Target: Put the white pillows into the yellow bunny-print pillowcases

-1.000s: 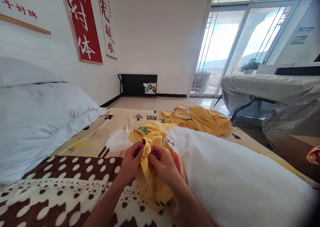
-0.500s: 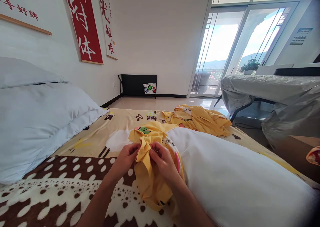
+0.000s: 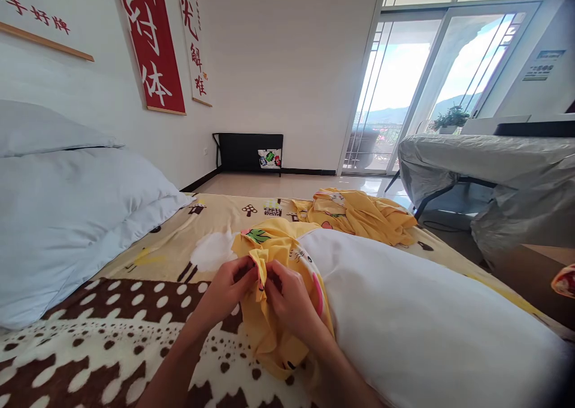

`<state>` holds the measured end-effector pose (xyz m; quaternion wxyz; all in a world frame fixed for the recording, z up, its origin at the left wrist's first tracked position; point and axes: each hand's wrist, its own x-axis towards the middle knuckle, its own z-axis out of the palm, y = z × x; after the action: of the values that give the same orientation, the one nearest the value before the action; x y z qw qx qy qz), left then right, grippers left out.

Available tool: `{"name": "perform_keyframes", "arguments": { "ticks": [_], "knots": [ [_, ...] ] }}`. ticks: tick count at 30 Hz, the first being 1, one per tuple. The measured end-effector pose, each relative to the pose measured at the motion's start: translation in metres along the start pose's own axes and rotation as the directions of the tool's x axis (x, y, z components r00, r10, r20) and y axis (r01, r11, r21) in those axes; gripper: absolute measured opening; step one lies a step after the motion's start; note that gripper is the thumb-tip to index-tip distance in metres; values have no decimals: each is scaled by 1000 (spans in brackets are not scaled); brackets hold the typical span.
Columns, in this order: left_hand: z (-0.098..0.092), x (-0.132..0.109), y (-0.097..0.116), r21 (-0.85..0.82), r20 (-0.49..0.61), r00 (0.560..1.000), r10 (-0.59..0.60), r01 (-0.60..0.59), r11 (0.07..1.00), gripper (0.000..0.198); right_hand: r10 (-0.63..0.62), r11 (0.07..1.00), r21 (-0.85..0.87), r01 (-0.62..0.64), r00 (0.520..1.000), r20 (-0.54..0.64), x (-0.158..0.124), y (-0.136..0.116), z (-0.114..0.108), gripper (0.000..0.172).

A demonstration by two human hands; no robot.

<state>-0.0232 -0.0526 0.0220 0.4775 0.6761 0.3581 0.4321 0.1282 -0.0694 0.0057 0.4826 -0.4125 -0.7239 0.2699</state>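
Observation:
A yellow pillowcase (image 3: 278, 348) with printed cartoon figures is bunched around the near-left end of a white pillow (image 3: 404, 288). My left hand (image 3: 231, 288) pinches the gathered edge of the pillowcase from the left, thumb and fingers closed on the fabric. Opposite it, my right hand (image 3: 291, 297) grips the same folds, its fingers curled and partly hidden. Between the two hands a narrow ridge of cloth stands up. The rest of the pillow lies bare, stretching to the lower right.
Beneath lies a bed with a beige printed sheet (image 3: 215, 210) and a brown-and-white spotted blanket (image 3: 112, 336). More yellow fabric (image 3: 368, 213) is heaped at the far edge. White pillows (image 3: 81, 216) rest at left. A plastic-covered table (image 3: 485, 156) stands at right.
Both hands have shifted their pinch on the pillowcase edge, and the twisted strip between them now stands narrower. The pillow and the other fabric stay put.

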Motion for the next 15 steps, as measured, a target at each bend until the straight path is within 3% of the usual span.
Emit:
{"name": "perform_keyframes", "arguments": {
  "ticks": [3, 8, 12, 15],
  "knots": [
    [1, 3, -6, -203, 8, 998, -57, 58, 977, 17, -5, 991, -131, 6, 1000, 4, -1, -3, -1, 15],
    [1, 9, -19, -534, -60, 984, -166, 108, 839, 23, 37, 939, -344, -4, 995, 88, -5, -8, -5, 18],
    [6, 11, -21, -605, -138, 968, -210, 85, 792, 30, 65, 891, -452, 44, 973, 224, -9, -12, -9, 17],
    [11, 11, -19, -562, -143, 975, -171, 62, 825, 32, 77, 905, -423, 37, 965, 250, -9, -14, -15, 18]
  ]
}}
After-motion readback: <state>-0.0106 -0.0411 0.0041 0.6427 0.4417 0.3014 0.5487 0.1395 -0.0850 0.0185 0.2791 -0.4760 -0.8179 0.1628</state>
